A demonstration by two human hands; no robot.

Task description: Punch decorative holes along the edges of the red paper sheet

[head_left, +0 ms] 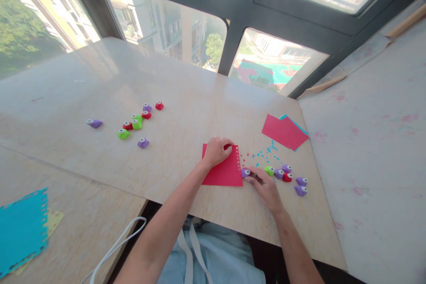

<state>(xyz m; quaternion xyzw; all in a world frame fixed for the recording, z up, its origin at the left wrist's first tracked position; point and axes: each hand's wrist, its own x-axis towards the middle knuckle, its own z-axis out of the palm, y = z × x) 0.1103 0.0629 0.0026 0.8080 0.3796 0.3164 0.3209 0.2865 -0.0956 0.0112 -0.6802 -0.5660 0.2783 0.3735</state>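
Note:
A red sheet of paper (221, 176) lies on the table in front of me, with a row of small punched holes down its right edge. My left hand (218, 151) rests on the upper part of this sheet, its fingers curled and pressed to the paper near the top right corner. At the sheet's right edge sits a small purple craft punch (245, 173). The thumb and fingers of my right hand (264, 186) are closed around that punch, just below the row of holes. A green punch (269, 171) stands right beside my right hand.
Right of my hand are purple punches (301, 181) and a red punch (287, 177). Blue and red paper bits (266, 155) lie scattered behind. Red cards (284, 132) lie farther back. More punches (136, 123) stand left; a punched blue sheet (25, 230) and white cable (113, 248) are nearer.

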